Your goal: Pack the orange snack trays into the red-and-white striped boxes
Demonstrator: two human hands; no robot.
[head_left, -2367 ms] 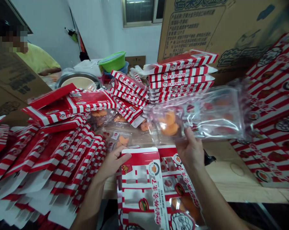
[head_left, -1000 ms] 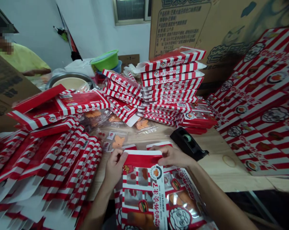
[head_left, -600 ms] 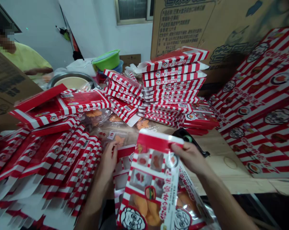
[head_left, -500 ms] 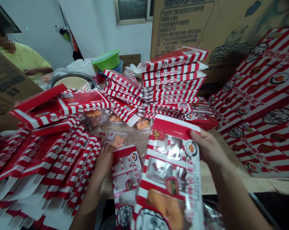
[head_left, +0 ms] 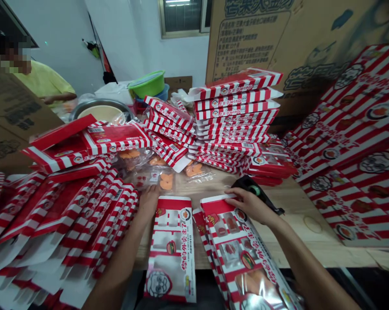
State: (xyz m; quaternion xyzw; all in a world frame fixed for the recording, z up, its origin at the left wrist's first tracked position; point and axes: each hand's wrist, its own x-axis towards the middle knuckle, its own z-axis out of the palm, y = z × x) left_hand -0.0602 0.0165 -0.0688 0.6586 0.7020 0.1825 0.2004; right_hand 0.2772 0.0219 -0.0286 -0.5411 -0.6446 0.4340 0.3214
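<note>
The striped paperboard carton (head_left: 236, 245) that was raised in the right hand (head_left: 251, 206) a moment ago now lies flat on the wooden surface (head_left: 297, 232). The right hand rests open on it, fingers stretched out along its top edge at about 12 o'clock from the palm, with no grip closed around it. Glossy film shows at the carton's far lower end. It looks light and fairly stiff along its length, but thin enough to crease at the flaps, and the film may be slippery. It would probably handle best by its firmer long edges rather than by a flap or window.

The left hand (head_left: 148, 202) is also open and narrow, fingers together and holding nothing visible. At about 4 o'clock from it lies a second striped carton (head_left: 170, 245), flat on the surface and just apart from the hand. At about 12 o'clock, close by, lies a clear bag of orange pieces (head_left: 155, 178).

A black tape dispenser (head_left: 246, 185) sits just beyond the right hand, at about 11 o'clock. A tall stack of flat cartons (head_left: 236, 114) rises farther out at 12 o'clock, and a fanned row of cartons (head_left: 68, 206) spreads at the left hand's 9 o'clock. Well beyond, at about 10 o'clock, a person in a yellow shirt (head_left: 42, 84) works near a steel basin (head_left: 100, 105).
</note>
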